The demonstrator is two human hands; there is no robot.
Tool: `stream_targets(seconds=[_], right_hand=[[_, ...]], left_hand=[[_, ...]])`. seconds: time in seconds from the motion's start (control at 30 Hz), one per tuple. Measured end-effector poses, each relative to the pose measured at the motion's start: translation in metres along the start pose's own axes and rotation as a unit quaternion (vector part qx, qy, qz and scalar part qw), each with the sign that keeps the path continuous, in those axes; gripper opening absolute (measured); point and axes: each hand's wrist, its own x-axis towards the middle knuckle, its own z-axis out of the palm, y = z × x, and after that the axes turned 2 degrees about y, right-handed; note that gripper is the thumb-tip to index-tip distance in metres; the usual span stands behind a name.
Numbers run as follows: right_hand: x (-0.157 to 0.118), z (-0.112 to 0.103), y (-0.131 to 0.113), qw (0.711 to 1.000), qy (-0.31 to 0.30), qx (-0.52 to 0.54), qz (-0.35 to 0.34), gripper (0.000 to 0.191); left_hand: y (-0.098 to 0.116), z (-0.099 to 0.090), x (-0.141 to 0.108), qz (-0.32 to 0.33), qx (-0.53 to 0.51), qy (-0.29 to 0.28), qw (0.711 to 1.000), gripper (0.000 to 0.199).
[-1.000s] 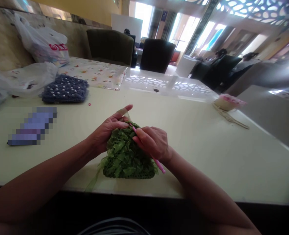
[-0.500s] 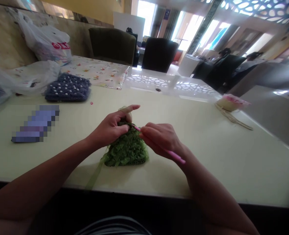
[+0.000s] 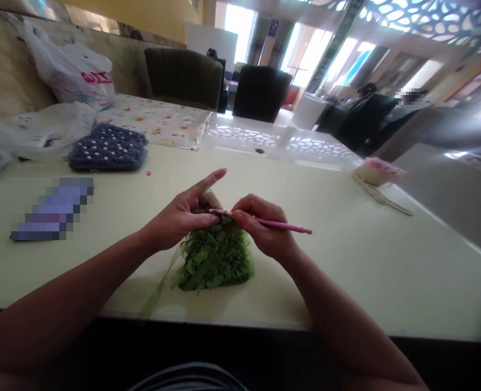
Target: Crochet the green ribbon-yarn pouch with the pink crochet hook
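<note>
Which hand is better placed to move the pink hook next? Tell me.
Likely the right hand: it grips the pink hook, while the left hand pinches the top of the green ruffled piece, by the hook's tip.

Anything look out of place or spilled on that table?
No spill shows, nor damage on the green ruffled piece. One oddity: a tiny red ring-shaped bit lies alone on the table beside the navy beaded piece, attached to nothing.

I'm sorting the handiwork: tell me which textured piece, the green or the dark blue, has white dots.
The dark blue piece beside the crumpled plastic bag: its top is dotted white. The green piece, at the pink hook, is undotted.
</note>
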Motion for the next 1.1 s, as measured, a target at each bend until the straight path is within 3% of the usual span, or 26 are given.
stream_targets(seconds=[0.13,0.27,0.33,0.4,0.53,0.63,0.7,0.77,0.87,0.97,1.1], right_hand=[[0.001,0.008,0.008,0.995,0.038,-0.024,-0.084,0.014],[0.002,0.011,0.016,0.975,0.054,-0.117,-0.179,0.01],[0.001,0.012,0.019,0.948,0.055,-0.211,-0.233,0.012],[0.0,0.016,0.02,0.903,0.059,-0.323,-0.278,0.015],[-0.005,0.027,0.015,0.814,0.099,-0.482,-0.309,0.022],[-0.007,0.034,0.01,0.782,0.134,-0.537,-0.287,0.025],[-0.007,0.036,0.009,0.771,0.148,-0.554,-0.278,0.024],[-0.007,0.033,0.01,0.767,0.158,-0.548,-0.294,0.02],[-0.006,0.025,0.016,0.782,0.147,-0.487,-0.359,0.016],[-0.005,0.017,0.021,0.823,0.117,-0.394,-0.392,0.021],[-0.003,0.011,0.019,0.885,0.088,-0.308,-0.339,0.017]], left_hand=[[-0.001,0.002,0.0,-0.009,-0.018,0.017,1.0,0.083],[-0.002,0.004,0.0,-0.011,-0.037,0.03,0.999,0.092],[-0.002,0.006,0.0,-0.014,-0.035,0.031,0.999,0.092],[-0.001,0.008,0.0,-0.025,-0.021,0.041,0.999,0.091],[0.0,0.016,-0.002,-0.03,0.02,0.086,0.996,0.085],[0.0,0.023,-0.003,-0.03,0.006,0.139,0.99,0.079],[0.001,0.026,-0.002,-0.05,-0.06,0.16,0.984,0.074],[0.004,0.026,0.0,-0.095,-0.139,0.143,0.975,0.07],[0.008,0.02,0.002,-0.174,-0.201,0.053,0.962,0.07],[0.011,0.008,0.002,-0.198,-0.216,-0.021,0.956,0.074],[0.014,-0.004,0.002,-0.173,-0.206,-0.045,0.962,0.074]])
